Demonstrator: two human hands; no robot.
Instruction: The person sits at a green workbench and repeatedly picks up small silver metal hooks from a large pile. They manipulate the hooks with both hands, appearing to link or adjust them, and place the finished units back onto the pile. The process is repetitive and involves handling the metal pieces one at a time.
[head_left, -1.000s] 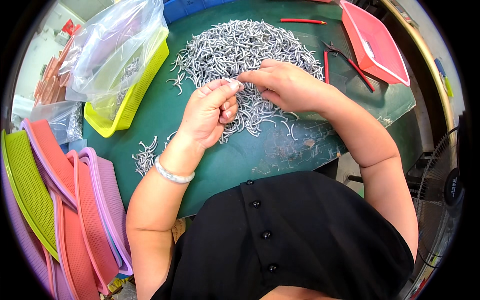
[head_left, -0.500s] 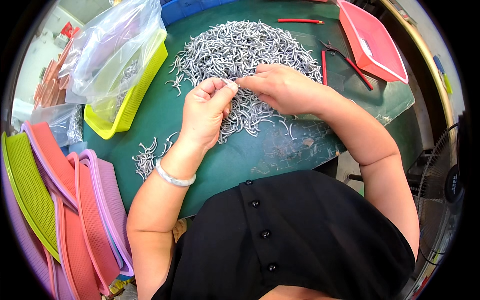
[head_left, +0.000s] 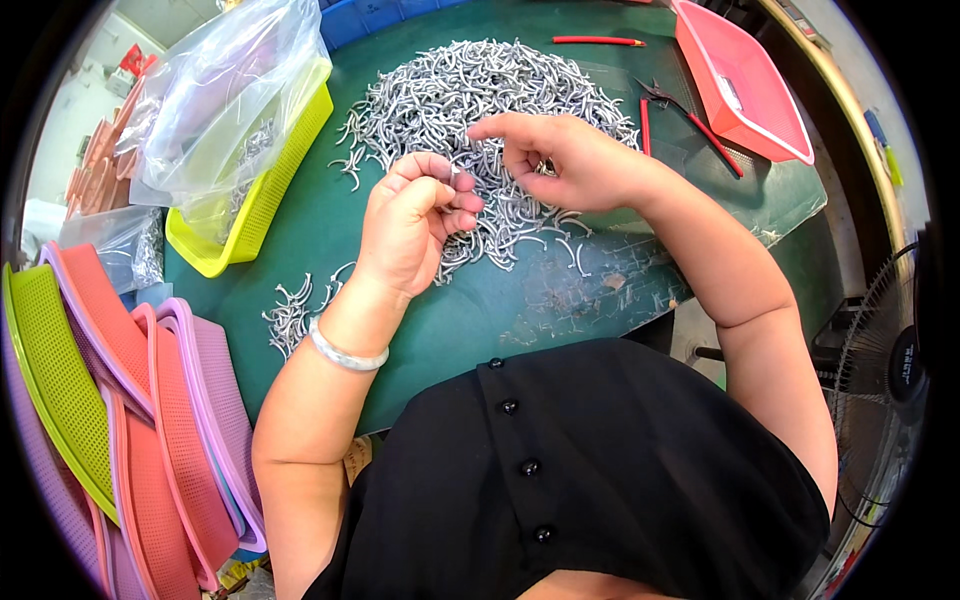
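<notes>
A large heap of small curved grey metal pieces (head_left: 480,80) lies on the green tabletop (head_left: 400,330). My left hand (head_left: 412,215), with a pale bangle on its wrist, is closed over the near left part of the heap. A small grey piece (head_left: 456,177) shows between its bent fingers. To the right, my right hand (head_left: 570,165) hovers over the heap, its index finger stretched toward the left hand and the other fingers curled in. Something silvery shows in the gap of that hand; whether it is held or part of the heap behind is unclear.
A smaller cluster of metal pieces (head_left: 290,315) lies beside my left forearm. At left are a yellow-green basket (head_left: 285,150) with plastic bags and several nested baskets (head_left: 180,430). Red-handled pliers (head_left: 700,125), a red stick (head_left: 598,41) and a pink tray (head_left: 735,95) are at right.
My hands have moved apart; their fingertips met before. The right hand has shifted slightly up and its index finger has lifted away. The left fingers have loosened and turned a little.
</notes>
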